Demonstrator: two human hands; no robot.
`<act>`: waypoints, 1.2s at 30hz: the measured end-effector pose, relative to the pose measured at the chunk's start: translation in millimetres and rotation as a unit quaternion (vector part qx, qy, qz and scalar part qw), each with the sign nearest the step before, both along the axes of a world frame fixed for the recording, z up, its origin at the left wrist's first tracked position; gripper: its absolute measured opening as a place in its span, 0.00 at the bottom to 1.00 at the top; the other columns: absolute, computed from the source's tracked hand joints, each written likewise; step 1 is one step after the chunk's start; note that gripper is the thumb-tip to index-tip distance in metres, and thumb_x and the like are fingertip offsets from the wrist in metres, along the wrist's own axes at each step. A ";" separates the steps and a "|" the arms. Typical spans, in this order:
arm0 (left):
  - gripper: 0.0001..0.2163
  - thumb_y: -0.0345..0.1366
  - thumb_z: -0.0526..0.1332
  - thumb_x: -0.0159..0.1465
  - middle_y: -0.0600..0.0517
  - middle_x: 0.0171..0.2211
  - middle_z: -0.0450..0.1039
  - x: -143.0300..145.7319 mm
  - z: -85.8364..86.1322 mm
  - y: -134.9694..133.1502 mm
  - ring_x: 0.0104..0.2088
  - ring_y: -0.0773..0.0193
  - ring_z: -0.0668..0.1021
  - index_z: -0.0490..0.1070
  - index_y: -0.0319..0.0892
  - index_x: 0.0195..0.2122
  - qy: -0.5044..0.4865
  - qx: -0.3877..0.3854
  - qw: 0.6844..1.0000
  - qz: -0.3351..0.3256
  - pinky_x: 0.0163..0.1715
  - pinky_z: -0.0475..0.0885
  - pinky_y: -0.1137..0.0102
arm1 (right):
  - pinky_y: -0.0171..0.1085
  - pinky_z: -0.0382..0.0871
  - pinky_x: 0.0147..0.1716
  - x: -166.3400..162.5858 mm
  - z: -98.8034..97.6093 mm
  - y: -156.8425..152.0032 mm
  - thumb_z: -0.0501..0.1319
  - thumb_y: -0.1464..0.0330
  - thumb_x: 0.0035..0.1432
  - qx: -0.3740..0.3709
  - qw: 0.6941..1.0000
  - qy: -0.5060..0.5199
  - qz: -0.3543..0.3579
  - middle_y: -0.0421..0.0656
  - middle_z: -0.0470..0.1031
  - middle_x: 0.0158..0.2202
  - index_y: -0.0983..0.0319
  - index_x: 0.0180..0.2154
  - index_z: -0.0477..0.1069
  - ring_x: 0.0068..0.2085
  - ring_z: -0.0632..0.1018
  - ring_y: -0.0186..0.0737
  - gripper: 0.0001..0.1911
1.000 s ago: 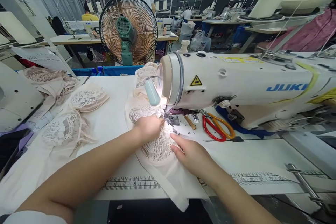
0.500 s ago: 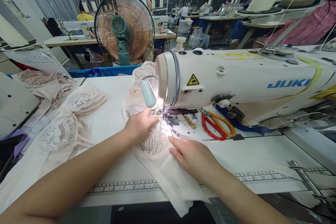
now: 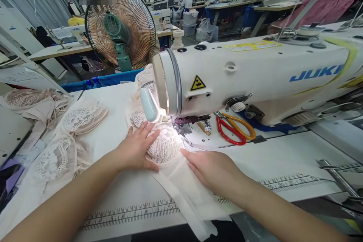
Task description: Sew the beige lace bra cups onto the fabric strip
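A cream lace bra (image 3: pixel 166 147) lies under the lit head of a white sewing machine (image 3: pixel 210 79). My left hand (image 3: pixel 137 147) rests on the left side of its cup, fingers spread. On the cup's right edge, my right hand (image 3: pixel 211 166) pinches the fabric between thumb and fingers. A plain cream band of the bra hangs past the table's front edge. The needle area is partly hidden by the pale blue lamp (image 3: pixel 149 104) and glare.
Red-and-orange-handled scissors (image 3: pixel 231 130) lie on the machine bed. More lace bra pieces (image 3: pixel 82 117) are piled at left. A printed ruler (image 3: pixel 133 213) runs along the front edge. Behind the table stands a large fan (image 3: pixel 120 30), with a person beyond it.
My left hand has moved down and left from beside the needle and spread out over the cup. My right hand keeps its hold at the cup's edge. The view has tilted and shifted.
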State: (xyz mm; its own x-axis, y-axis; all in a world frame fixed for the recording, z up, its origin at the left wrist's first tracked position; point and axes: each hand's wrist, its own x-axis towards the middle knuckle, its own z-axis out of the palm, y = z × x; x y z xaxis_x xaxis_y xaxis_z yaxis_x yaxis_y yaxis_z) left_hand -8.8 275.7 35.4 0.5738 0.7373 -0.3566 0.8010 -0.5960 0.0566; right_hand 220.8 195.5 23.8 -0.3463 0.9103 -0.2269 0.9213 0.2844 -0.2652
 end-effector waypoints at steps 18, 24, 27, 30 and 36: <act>0.46 0.57 0.65 0.47 0.44 0.66 0.39 -3.5 8.1 59.0 0.64 0.40 0.42 0.46 0.51 0.63 -0.035 0.020 0.998 0.047 0.56 0.53 0.47 | 0.38 0.59 0.22 -28.4 24.8 29.2 0.48 0.68 0.63 -0.084 0.987 -0.130 -0.039 0.50 0.77 0.27 0.62 0.64 0.47 0.30 0.78 0.50 0.28; 0.43 0.55 0.64 0.49 0.45 0.66 0.42 -8.3 4.5 70.7 0.63 0.41 0.48 0.48 0.50 0.63 -0.052 0.034 0.998 0.024 0.55 0.56 0.51 | 0.37 0.58 0.21 -24.5 20.9 25.6 0.45 0.66 0.65 -0.083 0.989 -0.120 -0.029 0.48 0.77 0.28 0.62 0.64 0.47 0.31 0.78 0.49 0.27; 0.43 0.55 0.64 0.48 0.44 0.66 0.42 -7.1 5.8 70.7 0.63 0.41 0.50 0.48 0.48 0.63 -0.054 0.027 0.998 0.024 0.56 0.57 0.52 | 0.37 0.56 0.20 -18.1 11.0 20.7 0.47 0.66 0.64 -0.042 0.996 -0.076 -0.028 0.47 0.77 0.29 0.61 0.62 0.53 0.30 0.77 0.47 0.25; 0.43 0.55 0.65 0.48 0.45 0.65 0.44 -6.3 7.0 70.6 0.62 0.43 0.52 0.48 0.48 0.63 -0.058 0.027 0.998 0.022 0.56 0.56 0.54 | 0.37 0.55 0.20 -11.8 4.0 14.6 0.49 0.65 0.63 -0.008 0.998 -0.050 -0.030 0.46 0.77 0.30 0.60 0.59 0.58 0.30 0.76 0.46 0.23; 0.39 0.54 0.63 0.51 0.46 0.63 0.51 -9.1 5.6 76.5 0.60 0.45 0.58 0.52 0.48 0.61 -0.067 0.021 0.997 0.021 0.56 0.58 0.58 | 0.39 0.61 0.26 -1.5 1.3 1.8 0.48 0.67 0.62 -0.010 1.000 -0.006 -0.023 0.44 0.77 0.33 0.61 0.58 0.61 0.35 0.76 0.47 0.22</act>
